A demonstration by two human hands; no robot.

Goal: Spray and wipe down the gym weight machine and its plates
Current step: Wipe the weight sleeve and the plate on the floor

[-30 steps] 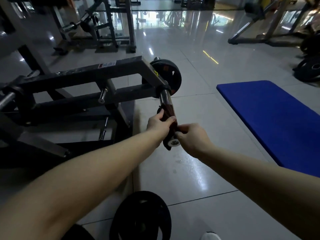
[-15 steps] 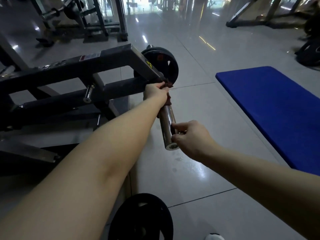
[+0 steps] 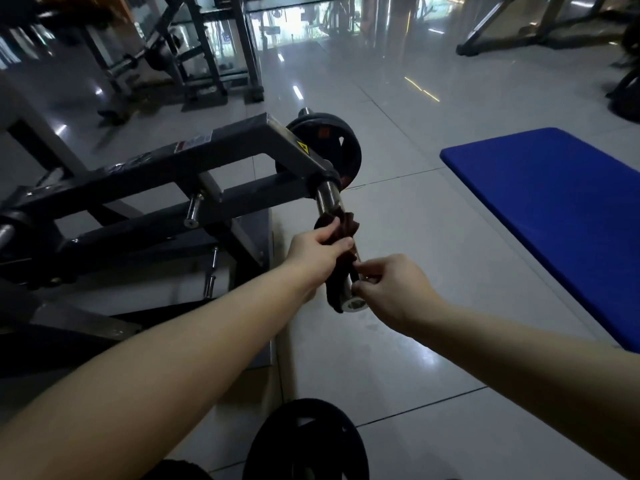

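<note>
Hands both on the job. Left hand (image 3: pixel 318 249) clenched round a dark reddish cloth (image 3: pixel 346 226), which is bunched and wrapped about the steel bar (image 3: pixel 328 199). Right hand (image 3: pixel 391 289) just beside it, nearer the camera, fingers curled and pinching the bar close to its free end, fingertips touching the cloth's edge.

Bar's long axis runs from the machine frame (image 3: pixel 225 147) out toward the person, sloping down the picture and a little right; its round end face points at the camera. Bare steel shows between left hand and frame. Cloth tail hangs along the bar's left side down to the end.

Black weight plate (image 3: pixel 334 147) sits on the frame's far side. Another plate (image 3: pixel 304 441) lies on the glossy tiled floor (image 3: pixel 398 358) below the forearms. Blue mat (image 3: pixel 554 216) to the right, well apart.
</note>
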